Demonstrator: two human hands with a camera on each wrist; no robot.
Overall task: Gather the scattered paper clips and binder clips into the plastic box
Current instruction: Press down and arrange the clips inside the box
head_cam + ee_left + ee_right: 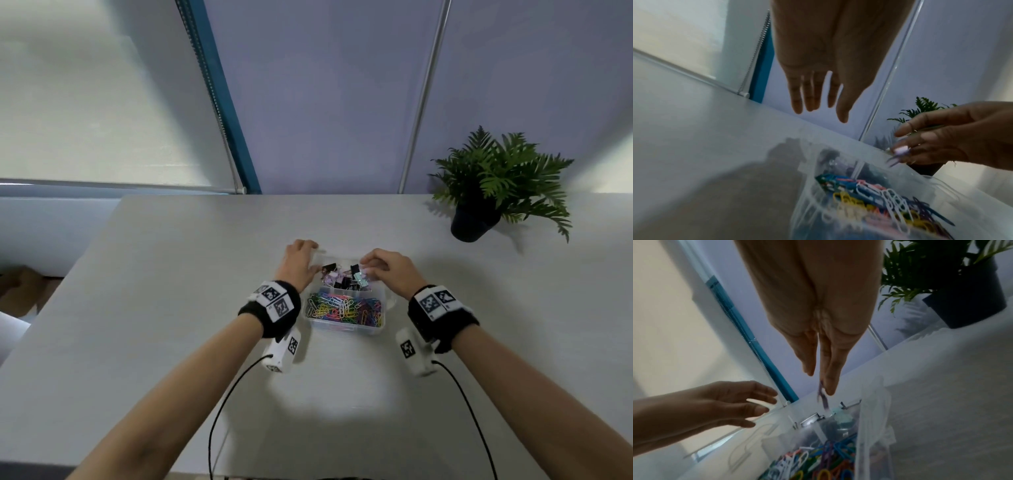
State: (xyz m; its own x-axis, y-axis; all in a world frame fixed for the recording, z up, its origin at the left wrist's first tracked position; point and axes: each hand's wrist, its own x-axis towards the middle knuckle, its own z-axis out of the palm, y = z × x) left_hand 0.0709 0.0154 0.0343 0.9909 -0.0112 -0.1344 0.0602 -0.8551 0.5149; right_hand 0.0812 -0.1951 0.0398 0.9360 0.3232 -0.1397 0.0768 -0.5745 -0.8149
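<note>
While the box sits mid-table, paper clips fill its near compartment, binder clips the far. The right hand pinches a purple clip above; left hand fingers straight beside the box. A plant stands far right.

The right hand hides the far right corner of the plastic box; the purple clip it pinches is motion-blurred.

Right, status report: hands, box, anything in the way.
Left hand open at the plastic box far-left rim. Right hand pinching a purple clip over the binder clips. Paper clips in. Nothing blocking.
</note>
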